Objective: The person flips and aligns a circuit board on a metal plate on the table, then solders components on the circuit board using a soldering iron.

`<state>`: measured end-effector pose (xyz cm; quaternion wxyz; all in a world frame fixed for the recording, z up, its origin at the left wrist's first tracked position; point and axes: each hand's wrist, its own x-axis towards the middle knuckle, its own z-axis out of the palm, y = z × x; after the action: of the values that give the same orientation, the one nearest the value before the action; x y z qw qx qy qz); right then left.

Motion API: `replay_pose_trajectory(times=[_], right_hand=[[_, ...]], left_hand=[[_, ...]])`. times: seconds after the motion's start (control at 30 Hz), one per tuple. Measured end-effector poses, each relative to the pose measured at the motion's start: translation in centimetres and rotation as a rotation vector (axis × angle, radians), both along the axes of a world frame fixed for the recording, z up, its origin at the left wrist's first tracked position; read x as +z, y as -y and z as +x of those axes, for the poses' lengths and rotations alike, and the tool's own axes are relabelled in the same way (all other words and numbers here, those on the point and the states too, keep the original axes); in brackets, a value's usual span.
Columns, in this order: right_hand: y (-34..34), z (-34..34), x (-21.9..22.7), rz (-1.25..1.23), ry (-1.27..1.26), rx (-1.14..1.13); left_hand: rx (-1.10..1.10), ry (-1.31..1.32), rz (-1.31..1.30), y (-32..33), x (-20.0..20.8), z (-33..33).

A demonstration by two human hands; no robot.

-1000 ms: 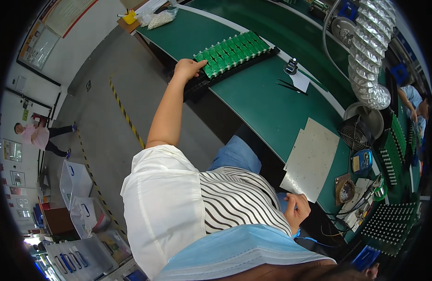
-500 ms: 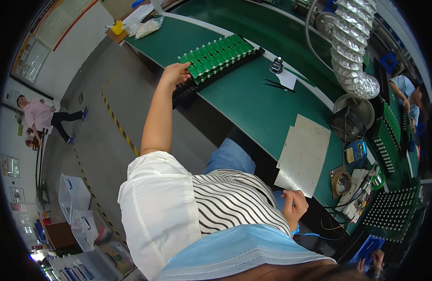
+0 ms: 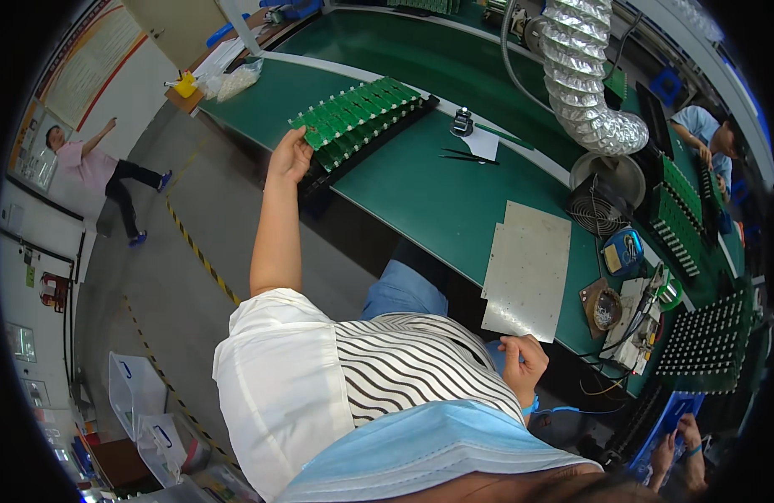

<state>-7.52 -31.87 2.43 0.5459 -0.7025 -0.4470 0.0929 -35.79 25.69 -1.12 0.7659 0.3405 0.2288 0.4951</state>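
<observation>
No wording can be read clearly. The red-edged poster (image 3: 93,60) on the wall carries lines of print too small to make out; the framed board (image 3: 35,158) beside it and the small green plate (image 3: 30,275) are equally illegible. Toward the desk's (image 3: 404,193) right end, the blue box (image 3: 628,250) bears a pale, blurred label (image 3: 611,256).

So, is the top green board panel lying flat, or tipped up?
Tipped up: the top panel stands apart from the lower panel at its left end.

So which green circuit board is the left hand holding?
The top board on the left: the left hand pinches its left corner, held above the lower board. The boards at right lie well apart.
</observation>
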Motion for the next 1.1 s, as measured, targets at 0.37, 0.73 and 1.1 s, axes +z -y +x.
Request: replay_pose_trajectory(times=[0.37, 0.73, 1.1], right_hand=[[0.0, 0.3, 0.0, -0.002, -0.085, -0.022], [-2.8, 3.4, 2.5, 0.303, -0.887, -0.088], [-3.2, 7.4, 6.9, 0.497, -1.096, 0.064]], left_hand=[[-0.253, 0.102, 0.05, 6.3, 7.4, 2.6], [-0.551, 0.073, -0.039, 16.8, 9.9, 10.4], [-0.912, 0.048, -0.075, 19.6, 8.5, 16.3]])
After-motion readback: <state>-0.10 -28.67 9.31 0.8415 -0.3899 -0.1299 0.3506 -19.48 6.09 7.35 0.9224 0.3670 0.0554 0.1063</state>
